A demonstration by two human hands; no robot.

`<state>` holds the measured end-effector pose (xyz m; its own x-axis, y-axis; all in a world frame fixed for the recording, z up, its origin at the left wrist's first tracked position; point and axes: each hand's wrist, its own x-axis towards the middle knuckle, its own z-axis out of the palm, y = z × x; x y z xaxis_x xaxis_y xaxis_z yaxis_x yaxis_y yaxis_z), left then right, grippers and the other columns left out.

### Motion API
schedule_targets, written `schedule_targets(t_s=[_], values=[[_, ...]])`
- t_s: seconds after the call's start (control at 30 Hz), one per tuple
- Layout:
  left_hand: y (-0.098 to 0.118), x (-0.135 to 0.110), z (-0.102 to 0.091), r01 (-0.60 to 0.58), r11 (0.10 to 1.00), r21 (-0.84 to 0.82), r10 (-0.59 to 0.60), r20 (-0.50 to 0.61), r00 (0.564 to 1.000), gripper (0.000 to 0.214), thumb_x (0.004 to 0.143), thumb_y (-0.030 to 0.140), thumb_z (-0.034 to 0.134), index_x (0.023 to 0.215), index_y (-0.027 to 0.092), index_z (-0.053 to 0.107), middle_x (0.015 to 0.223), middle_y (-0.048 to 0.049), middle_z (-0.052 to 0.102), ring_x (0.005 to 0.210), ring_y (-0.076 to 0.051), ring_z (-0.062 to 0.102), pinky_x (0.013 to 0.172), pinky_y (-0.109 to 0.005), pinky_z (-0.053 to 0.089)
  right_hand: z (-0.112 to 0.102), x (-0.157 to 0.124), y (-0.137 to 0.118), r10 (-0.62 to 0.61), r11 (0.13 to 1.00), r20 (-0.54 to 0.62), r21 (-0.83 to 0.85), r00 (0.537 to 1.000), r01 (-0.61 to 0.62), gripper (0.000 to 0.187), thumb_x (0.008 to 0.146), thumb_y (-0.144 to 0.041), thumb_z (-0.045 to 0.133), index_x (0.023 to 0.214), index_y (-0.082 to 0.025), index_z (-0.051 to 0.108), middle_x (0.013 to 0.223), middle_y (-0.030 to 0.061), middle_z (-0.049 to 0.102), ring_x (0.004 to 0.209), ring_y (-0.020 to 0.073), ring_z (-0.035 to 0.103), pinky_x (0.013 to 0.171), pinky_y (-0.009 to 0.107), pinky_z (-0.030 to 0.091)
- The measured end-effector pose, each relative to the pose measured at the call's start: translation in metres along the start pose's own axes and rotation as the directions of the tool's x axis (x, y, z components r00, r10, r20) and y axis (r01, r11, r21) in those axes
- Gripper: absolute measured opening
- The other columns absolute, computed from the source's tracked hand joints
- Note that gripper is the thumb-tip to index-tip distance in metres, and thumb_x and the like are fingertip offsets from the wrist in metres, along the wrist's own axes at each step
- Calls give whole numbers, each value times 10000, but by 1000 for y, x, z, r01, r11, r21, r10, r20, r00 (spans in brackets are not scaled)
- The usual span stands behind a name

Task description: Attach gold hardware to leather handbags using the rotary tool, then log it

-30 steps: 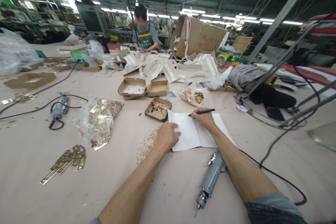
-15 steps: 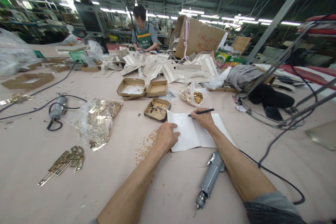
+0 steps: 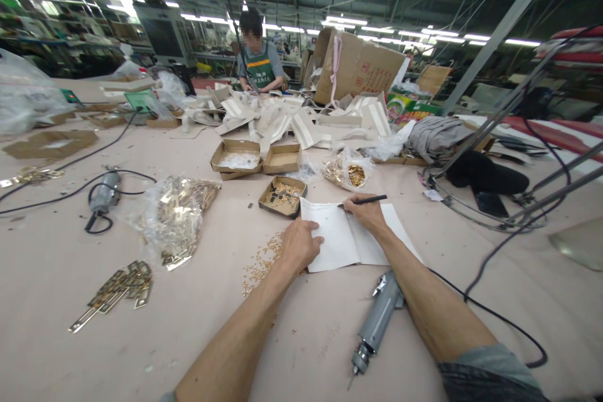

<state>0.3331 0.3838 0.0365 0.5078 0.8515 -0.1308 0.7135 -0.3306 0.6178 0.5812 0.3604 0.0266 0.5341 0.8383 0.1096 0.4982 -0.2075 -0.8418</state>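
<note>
An open notebook (image 3: 330, 242) with white pages lies on the table in front of me. My right hand (image 3: 365, 212) grips a black pen (image 3: 371, 199), its tip at the upper part of the left page, where faint lines of writing show. Across the left edge of that page rests my left hand (image 3: 301, 244), fingers apart and holding nothing. Small gold screws (image 3: 264, 260) are scattered beside and partly under my left wrist. A grey electric screwdriver (image 3: 374, 323) lies beside my right forearm, its bit toward me.
Beyond the notebook stand a cardboard tray (image 3: 281, 208) of small gold parts and a bag (image 3: 348, 169) of gold pieces. On the left are a bag of metal plates (image 3: 179, 217), loose plates (image 3: 117, 289) and another screwdriver (image 3: 104, 193). A co-worker (image 3: 260, 63) is across the table.
My right hand and the pen have shifted very slightly to the right along the page. My left hand stays in place on the notebook.
</note>
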Motion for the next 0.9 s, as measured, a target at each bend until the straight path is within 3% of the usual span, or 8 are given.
schedule_targets(t_s=[0.9], values=[[0,0,-2,-5,1000,-27,5,-2,1000,435,895,315,811,1311,187,817,1344,-177,752,1255,-388,704,1136,-483,527,-1,0,-1,-19,1000,0,-8,1000,19,145,725,-289,709,657,-169,754,674,23,707,687,163,625,703,279,465]])
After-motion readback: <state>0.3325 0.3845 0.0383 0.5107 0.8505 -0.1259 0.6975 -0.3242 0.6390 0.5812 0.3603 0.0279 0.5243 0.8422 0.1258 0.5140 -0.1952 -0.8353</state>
